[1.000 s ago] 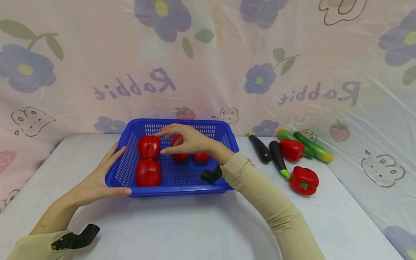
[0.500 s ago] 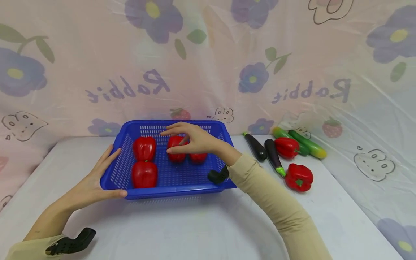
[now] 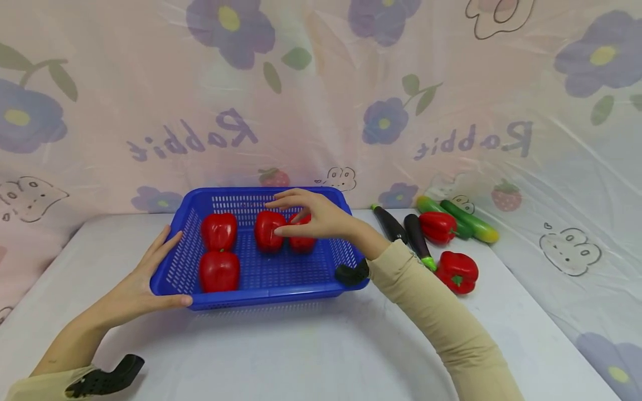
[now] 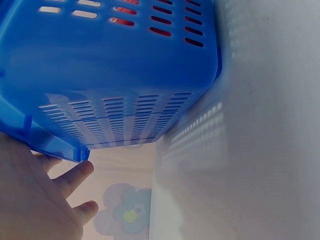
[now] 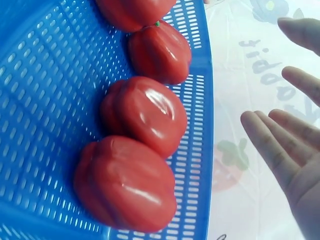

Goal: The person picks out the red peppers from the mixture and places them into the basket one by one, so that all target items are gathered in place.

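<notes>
In the head view, a person's left hand, fingers straight and spread, touches the left end of a blue slotted basket on a white desk; the right hand, fingers open, is above four red bell peppers inside. The left wrist view shows fingers at the rim. In the right wrist view, parted fingers stand apart from the peppers.
</notes>
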`<state>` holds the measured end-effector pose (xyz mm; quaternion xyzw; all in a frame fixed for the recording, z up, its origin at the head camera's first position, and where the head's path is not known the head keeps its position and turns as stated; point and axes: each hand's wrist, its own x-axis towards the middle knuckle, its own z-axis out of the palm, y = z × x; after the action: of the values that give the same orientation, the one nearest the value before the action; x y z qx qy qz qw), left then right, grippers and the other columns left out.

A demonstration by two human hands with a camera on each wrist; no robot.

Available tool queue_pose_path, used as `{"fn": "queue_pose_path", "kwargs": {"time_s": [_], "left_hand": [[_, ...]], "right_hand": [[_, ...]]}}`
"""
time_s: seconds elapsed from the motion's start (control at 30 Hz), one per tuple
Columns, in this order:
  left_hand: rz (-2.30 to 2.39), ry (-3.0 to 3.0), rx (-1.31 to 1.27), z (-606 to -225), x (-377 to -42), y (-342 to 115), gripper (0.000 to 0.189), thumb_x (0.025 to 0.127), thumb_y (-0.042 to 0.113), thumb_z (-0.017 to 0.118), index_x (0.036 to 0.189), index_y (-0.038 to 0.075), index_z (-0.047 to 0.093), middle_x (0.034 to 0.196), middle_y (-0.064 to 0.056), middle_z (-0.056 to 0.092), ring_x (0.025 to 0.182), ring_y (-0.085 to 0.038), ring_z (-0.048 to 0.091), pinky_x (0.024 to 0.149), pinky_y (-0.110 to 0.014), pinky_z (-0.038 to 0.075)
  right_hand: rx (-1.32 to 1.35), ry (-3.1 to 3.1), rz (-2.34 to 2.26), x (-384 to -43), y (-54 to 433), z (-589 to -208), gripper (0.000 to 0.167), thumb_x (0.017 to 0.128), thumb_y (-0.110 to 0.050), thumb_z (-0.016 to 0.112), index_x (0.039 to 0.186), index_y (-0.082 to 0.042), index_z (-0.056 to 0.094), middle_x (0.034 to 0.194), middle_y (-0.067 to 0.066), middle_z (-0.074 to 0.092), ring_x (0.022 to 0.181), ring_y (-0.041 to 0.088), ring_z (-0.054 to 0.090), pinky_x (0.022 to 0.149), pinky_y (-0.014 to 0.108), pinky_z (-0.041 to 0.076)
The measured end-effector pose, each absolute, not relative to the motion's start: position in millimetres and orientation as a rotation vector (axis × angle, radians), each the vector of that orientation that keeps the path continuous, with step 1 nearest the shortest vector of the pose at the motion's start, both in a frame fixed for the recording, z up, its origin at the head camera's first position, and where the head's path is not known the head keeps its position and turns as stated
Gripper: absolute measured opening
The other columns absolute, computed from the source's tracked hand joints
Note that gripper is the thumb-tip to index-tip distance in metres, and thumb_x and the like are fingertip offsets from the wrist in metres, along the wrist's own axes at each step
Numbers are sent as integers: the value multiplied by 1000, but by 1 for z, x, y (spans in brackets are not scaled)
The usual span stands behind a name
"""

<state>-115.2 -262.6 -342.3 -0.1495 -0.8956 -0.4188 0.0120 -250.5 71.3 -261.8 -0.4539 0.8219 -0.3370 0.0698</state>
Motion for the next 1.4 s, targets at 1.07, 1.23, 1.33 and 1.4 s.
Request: {"fn": "queue_pose_path", "kwargs": {"time_s": [1.07, 1.23, 1.33, 1.4], "left_hand": [[-1318, -2782, -475, -345, -116, -266, 112, 71, 18, 78, 156, 24, 4, 161, -3, -18, 142, -53, -8, 83, -84, 24], [-1296, -2796, -471, -345, -116, -265, 112, 72, 19, 78, 156, 24, 3, 161, -6, -18, 141, -54, -6, 82, -84, 26], [-1296, -2797, -470, -345, -117, -265, 112, 72, 19, 77, 156, 24, 3, 161, -4, -18, 141, -54, -7, 82, -84, 25], [-1300, -2796, -470, -345, -117, -265, 112, 72, 19, 77, 156, 24, 3, 161, -5, -18, 141, -53, -7, 82, -84, 25]], "right_hand": [[-1243, 2575, -950, -248, 132, -265, 51, 85, -28, 70, 134, -16, 58, 147, 9, 43, 109, 23, 63, 85, 35, 58], [-1203, 2598, -984, -249, 145, -270, 52, 86, -29, 71, 134, -17, 57, 148, 10, 42, 103, 24, 66, 84, 36, 58], [-1157, 2621, -991, -249, 152, -273, 53, 86, -31, 70, 135, -17, 56, 148, 10, 41, 104, 27, 66, 82, 38, 59], [-1131, 2634, -994, -249, 156, -275, 54, 86, -32, 70, 136, -18, 56, 148, 9, 42, 102, 28, 67, 80, 38, 59]]}}
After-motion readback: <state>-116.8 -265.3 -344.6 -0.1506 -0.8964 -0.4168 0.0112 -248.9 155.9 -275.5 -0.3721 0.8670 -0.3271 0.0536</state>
